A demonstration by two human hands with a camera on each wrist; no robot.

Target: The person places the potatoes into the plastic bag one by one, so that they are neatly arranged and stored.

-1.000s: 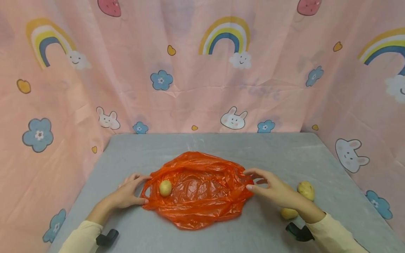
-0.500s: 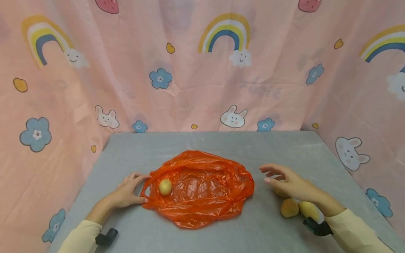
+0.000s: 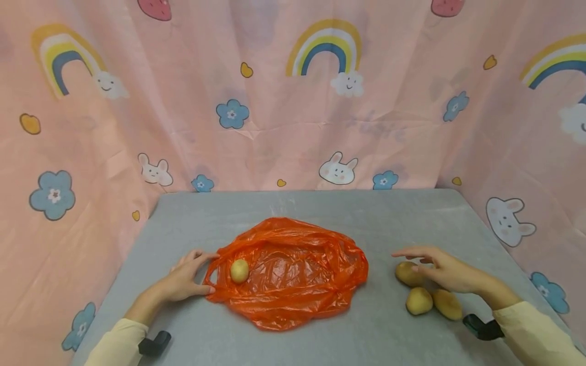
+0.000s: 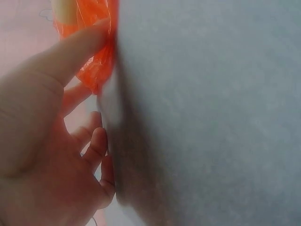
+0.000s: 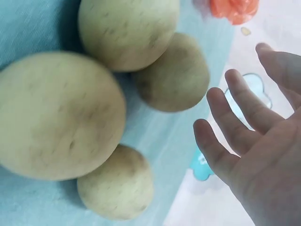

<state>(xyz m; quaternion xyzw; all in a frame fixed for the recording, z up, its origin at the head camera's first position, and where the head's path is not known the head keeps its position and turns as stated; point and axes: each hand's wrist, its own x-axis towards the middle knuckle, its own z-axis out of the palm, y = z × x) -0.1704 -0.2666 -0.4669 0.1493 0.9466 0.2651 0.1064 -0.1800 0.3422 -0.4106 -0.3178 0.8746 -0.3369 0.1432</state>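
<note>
An orange plastic bag lies spread on the table, its mouth facing up. One potato sits inside near the bag's left end. My left hand rests at that end, thumb and index finger set apart and touching the bag's handle edges. Over on the right, my right hand hovers above a group of potatoes with its fingers extended, holding nothing. Below it are a potato, a rounder potato and a longer potato. The right wrist view shows another potato in the group.
A grey table carries everything. Pink patterned curtain encloses its back and both sides. Dark wrist mounts are strapped at both sleeves.
My right hand has let go of the bag's right end and moved right, over the potatoes. My left hand and the bag stay where they were.
</note>
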